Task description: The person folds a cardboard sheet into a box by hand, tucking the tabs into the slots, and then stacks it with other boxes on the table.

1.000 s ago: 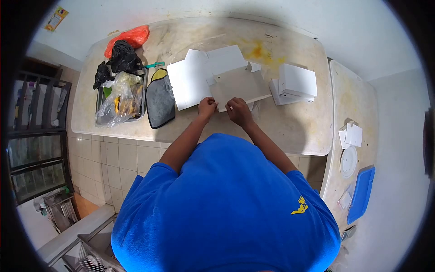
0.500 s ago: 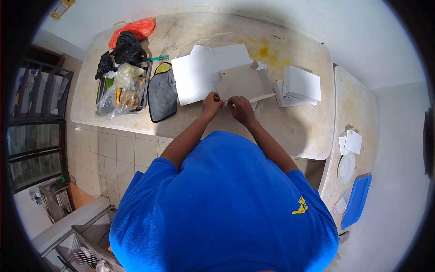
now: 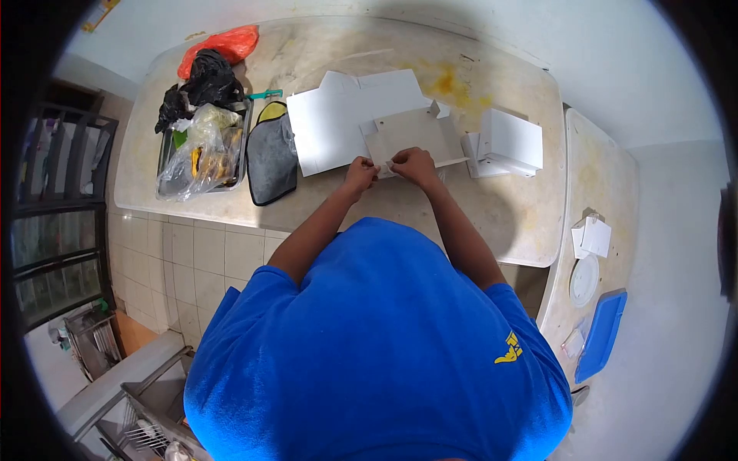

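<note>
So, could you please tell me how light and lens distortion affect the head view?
Head view: fisheye bowing of the table edges, with black corners. Head view: glare flattening detail on the white cardboard. Head view: soft shadow in front of the white boxes.

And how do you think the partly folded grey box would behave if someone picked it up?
The grey box would probably feel light, as its card looks thin. Its broad base should be fairly stiff, though the flaps may bend or swing, since those at the far edge stick up.
</note>
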Tool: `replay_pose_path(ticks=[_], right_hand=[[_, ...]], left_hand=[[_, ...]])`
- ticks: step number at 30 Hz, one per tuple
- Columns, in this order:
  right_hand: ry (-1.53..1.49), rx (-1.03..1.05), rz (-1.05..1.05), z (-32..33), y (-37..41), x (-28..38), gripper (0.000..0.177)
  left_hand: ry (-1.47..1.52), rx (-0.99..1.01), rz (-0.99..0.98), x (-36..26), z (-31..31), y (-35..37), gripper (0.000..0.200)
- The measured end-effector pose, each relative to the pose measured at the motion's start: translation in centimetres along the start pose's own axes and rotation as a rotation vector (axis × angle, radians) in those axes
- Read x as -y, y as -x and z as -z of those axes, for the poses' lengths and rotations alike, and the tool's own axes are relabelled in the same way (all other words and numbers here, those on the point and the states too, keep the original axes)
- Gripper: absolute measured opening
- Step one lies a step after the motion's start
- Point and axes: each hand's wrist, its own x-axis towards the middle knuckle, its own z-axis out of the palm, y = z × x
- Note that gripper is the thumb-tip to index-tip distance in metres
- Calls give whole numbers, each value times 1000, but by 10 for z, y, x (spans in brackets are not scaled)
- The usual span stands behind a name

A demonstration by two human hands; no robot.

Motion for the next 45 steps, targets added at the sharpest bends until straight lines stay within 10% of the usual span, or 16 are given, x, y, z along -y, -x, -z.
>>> replay_pose_path(ticks=[45], right_hand=[[-718, 349, -396, -6, -16, -25, 43]], left_hand=[[128, -21, -65, -16, -2, 17, 30]])
